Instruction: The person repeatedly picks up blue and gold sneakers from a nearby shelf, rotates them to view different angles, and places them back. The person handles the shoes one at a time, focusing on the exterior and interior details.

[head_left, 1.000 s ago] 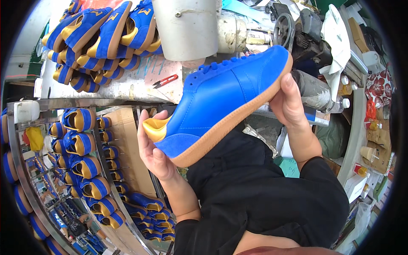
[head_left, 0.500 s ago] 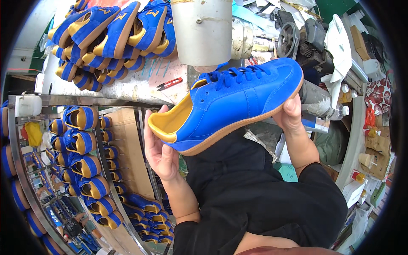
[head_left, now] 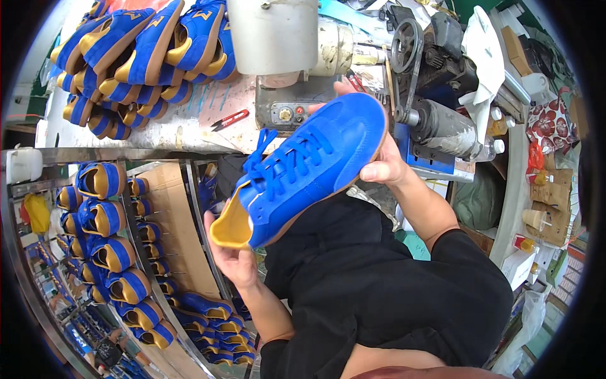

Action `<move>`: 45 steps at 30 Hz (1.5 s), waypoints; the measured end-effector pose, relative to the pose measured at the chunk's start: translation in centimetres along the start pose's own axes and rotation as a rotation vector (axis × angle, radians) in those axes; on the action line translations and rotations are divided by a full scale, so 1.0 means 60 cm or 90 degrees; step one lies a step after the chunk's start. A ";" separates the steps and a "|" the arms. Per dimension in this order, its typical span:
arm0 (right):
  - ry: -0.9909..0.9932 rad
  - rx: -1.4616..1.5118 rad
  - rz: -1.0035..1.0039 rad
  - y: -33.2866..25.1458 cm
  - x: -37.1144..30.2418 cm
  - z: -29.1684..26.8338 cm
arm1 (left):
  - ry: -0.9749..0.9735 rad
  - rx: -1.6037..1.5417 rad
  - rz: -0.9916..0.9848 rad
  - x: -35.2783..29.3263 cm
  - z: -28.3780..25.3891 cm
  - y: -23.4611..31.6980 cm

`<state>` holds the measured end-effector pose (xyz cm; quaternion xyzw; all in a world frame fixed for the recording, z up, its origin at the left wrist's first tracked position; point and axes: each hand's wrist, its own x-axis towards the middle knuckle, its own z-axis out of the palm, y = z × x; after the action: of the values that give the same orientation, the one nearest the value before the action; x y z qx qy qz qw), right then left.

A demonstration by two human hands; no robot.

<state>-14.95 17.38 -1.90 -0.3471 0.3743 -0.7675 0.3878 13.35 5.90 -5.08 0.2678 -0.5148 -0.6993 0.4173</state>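
Observation:
A blue sneaker (head_left: 309,170) with blue laces, a yellow lining and a tan sole is held up in front of me, its toe toward the upper right. My left hand (head_left: 232,256) grips the heel end, fingers behind it and thumb below. At the toe, my right hand (head_left: 386,161) is wrapped round the front of the sole, its thumb on the near edge and some fingertips showing beyond the far side. The upper and the lacing are turned toward me, while most of the sole is hidden.
Blue and gold sneakers (head_left: 142,57) are piled on the bench at the far left. Beside them lie red snips (head_left: 230,120). A grey machine (head_left: 273,38) stands behind the held shoe, a motor (head_left: 445,129) to its right. Racks at left hold more sneakers (head_left: 108,218).
The sneaker has rolled so its laces and top face me more, and less of its side and sole shows. Both hands still hold it. The whole view has shifted a little.

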 end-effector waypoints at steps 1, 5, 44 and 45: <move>-0.018 0.008 0.000 0.003 0.004 0.003 | 0.015 0.025 0.038 -0.002 -0.006 0.006; -0.071 0.079 0.092 0.037 0.012 -0.005 | 0.084 -0.023 0.108 0.007 -0.012 0.064; -0.008 0.192 0.096 0.029 0.107 0.062 | 0.121 0.134 0.263 0.127 -0.008 0.174; -0.008 0.182 0.098 0.024 0.107 0.066 | 0.126 0.126 0.260 0.131 -0.010 0.173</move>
<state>-14.13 10.08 0.32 -0.2638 0.2840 -0.7788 0.4931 13.05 -2.40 4.95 0.2647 -0.5812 -0.5168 0.5702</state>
